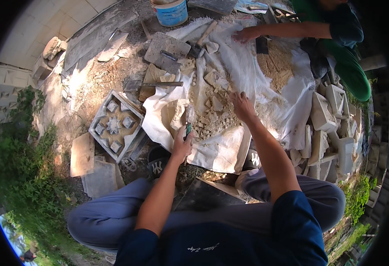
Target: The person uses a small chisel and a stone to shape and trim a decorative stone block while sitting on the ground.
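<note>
My left hand is closed round a tool with a green handle and a flat, dusty blade. The blade points away from me, beside a pale broken chunk on a white woven sheet. Further right, my right hand is over the edge of a pile of rubble, its fingers loosely bent and apart. No object shows in it, though the fingertips are partly hidden. Small crumbs and larger lumps make up the pile between my hands.
At left lies a patterned mould with raised blocks. Beyond the sheet are a hammer, a trowel and a blue bucket. A co-worker's hand reaches in from the upper right. Cast blocks are stacked at right.
</note>
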`<state>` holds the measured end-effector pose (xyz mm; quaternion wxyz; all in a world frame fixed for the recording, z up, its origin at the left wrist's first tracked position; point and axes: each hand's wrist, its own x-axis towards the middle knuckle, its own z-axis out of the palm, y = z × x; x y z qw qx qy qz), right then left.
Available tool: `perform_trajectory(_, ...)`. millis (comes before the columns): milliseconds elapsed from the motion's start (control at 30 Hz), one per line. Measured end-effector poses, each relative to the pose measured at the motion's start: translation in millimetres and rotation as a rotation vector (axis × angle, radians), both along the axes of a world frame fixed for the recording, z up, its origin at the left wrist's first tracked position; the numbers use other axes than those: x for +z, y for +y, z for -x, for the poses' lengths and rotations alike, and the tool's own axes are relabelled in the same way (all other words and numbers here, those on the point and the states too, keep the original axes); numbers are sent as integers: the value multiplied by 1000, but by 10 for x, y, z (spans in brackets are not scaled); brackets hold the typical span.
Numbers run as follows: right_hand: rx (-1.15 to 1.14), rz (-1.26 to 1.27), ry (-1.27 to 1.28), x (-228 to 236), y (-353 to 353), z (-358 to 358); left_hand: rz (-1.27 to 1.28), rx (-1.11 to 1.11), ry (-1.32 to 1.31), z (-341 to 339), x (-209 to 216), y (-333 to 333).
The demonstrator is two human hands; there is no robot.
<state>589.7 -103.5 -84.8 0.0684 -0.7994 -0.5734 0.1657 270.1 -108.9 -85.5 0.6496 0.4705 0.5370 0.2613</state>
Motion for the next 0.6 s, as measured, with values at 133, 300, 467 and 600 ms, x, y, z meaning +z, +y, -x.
perform_trajectory(133, -95, -223, 53, -53, -583, 349, -465, -153, 174, 98, -244, 88)
perform_trajectory(300, -166, -137, 198, 69, -1001, 867, -315, -273, 429, -78, 3, 43)
perform_trajectory(467, -212, -178, 334, -149, -1058, 924, -532, -252, 469, -282, 85, -112)
perform_trajectory(600, -232, -151, 364, -58, -1003, 967, -634, -236, 548, -284, 72, -94)
